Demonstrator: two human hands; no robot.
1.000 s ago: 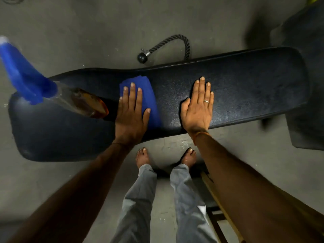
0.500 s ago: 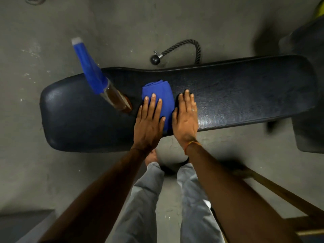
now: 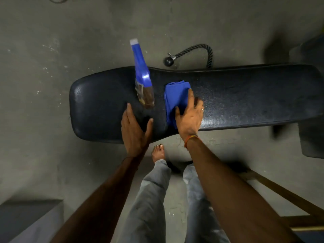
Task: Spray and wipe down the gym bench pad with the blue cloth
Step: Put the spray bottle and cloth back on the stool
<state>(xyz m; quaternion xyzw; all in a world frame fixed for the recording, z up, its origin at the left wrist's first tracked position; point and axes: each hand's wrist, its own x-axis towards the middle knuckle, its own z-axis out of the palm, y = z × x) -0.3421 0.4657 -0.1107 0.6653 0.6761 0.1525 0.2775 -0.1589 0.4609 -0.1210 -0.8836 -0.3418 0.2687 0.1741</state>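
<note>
Below, the long black bench pad (image 3: 245, 102) has a grained, slightly shiny leather-like skin with rounded ends, and on it lie the folded, soft blue cloth (image 3: 175, 100) near the middle and, just to its left, a spray bottle (image 3: 142, 79) with a blue tapered head and a clear body of brownish liquid. The right hand (image 3: 190, 118) lies palm-down on the cloth with its fingers (image 3: 191, 97) spread and pressing the fabric, not closed around it. The left hand (image 3: 135, 134) rests flat on the pad near the bottle's base, fingers wide and holding nothing, while a thick black rope handle (image 3: 201, 51) curls on the rough concrete floor (image 3: 70, 41) behind.
</note>
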